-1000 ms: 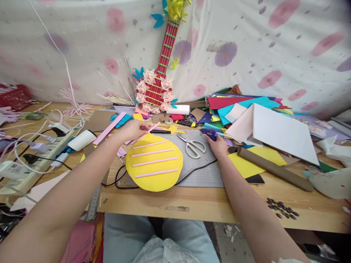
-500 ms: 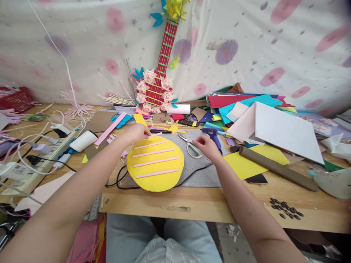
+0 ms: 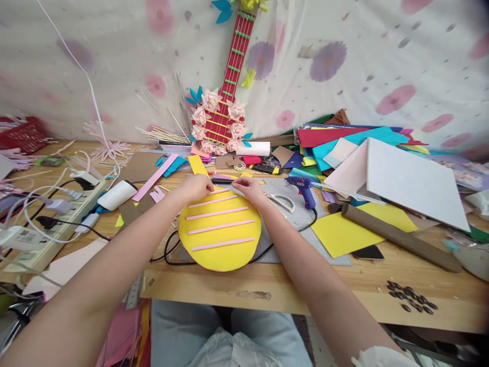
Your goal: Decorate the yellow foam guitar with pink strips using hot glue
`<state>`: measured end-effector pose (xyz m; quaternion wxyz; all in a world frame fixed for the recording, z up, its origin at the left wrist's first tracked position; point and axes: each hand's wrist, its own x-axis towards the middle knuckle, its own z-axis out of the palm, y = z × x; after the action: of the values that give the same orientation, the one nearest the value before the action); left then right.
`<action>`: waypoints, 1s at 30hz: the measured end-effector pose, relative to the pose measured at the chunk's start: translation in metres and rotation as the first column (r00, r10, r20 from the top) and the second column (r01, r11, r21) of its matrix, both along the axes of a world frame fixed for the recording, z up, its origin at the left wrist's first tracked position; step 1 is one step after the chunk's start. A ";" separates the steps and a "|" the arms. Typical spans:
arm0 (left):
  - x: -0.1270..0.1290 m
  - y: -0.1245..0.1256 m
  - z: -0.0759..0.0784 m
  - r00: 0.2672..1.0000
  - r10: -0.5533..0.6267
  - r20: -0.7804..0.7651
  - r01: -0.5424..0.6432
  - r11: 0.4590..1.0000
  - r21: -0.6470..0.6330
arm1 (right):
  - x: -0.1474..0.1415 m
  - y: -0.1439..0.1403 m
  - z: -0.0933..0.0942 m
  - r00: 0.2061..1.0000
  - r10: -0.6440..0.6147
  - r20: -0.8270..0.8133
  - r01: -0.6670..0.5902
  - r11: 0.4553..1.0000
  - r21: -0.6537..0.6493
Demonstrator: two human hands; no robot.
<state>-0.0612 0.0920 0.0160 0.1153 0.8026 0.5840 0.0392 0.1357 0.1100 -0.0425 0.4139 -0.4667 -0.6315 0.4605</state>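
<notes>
Both hands meet at the yellow disc's point(image 3: 220, 232) far edge, left hand point(image 3: 196, 186) and right hand point(image 3: 250, 188) pinching a 5th pink strip point(image 3: 220, 191) flat, 4 strips nearer; pressing it straight seems next.

The left hand point(image 3: 194, 187) and right hand point(image 3: 250, 188) are covering both ends of the top pink strip point(image 3: 219, 191), leaving contact unclear. The right hand is hiding the scissors' point(image 3: 281, 201) blades. The paper guitar's point(image 3: 229, 86) head is running past the top edge.
</notes>
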 end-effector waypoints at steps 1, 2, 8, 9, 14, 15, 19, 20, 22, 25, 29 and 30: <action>0.000 0.000 0.000 1.000 0.000 -0.017 0.000 1.000 -0.002 | 0.000 0.000 -0.001 1.000 0.003 0.005 -0.003 1.000 0.000; -0.001 0.000 0.000 1.000 0.001 -0.029 -0.001 1.000 -0.003 | 0.000 0.000 -0.001 1.000 0.004 0.008 -0.004 1.000 -0.005; -0.001 -0.004 0.001 0.999 -0.013 -0.048 0.015 1.000 0.023 | -0.001 -0.001 -0.001 0.999 0.001 0.040 0.001 0.999 -0.045; -0.001 -0.005 0.001 0.998 -0.011 -0.061 0.012 1.000 0.023 | -0.001 -0.001 -0.001 0.999 0.003 0.046 -0.001 0.999 -0.045; 0.005 -0.011 0.005 0.998 0.048 -0.049 -0.047 0.998 0.034 | -0.002 0.000 0.000 0.997 0.034 0.068 -0.031 0.999 -0.041; 0.006 -0.013 0.006 0.997 0.050 -0.053 -0.049 0.998 0.032 | -0.002 0.000 0.001 0.997 0.036 0.074 -0.033 0.999 -0.041; 0.001 -0.013 0.011 0.999 0.050 -0.021 -0.050 0.999 0.002 | -0.003 0.001 0.003 0.995 0.017 0.101 -0.013 0.999 -0.036; -0.003 -0.012 0.011 0.997 0.066 0.041 -0.066 0.998 0.005 | -0.003 0.002 0.003 0.994 0.010 0.109 -0.006 0.999 -0.038; -0.016 -0.009 0.009 0.966 0.125 0.225 -0.136 0.990 0.036 | -0.002 0.003 0.003 0.993 0.003 0.121 0.004 0.998 -0.058; -0.038 -0.008 -0.002 0.815 0.279 0.508 -0.342 0.939 0.033 | -0.001 0.006 0.002 0.990 0.012 0.140 0.004 0.994 -0.110; -0.053 -0.020 -0.026 0.533 0.512 0.674 -0.511 0.829 -0.227 | -0.002 0.009 0.001 0.972 0.020 0.233 0.017 0.987 -0.157; -0.053 -0.025 -0.031 0.491 0.541 0.683 -0.521 0.810 -0.268 | -0.003 0.009 0.001 0.966 0.022 0.259 0.023 0.986 -0.168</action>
<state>-0.1142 0.0665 -0.0153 0.3311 0.4962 0.7054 0.3828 0.1330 0.1190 -0.0413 0.2865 -0.5567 -0.6387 0.4472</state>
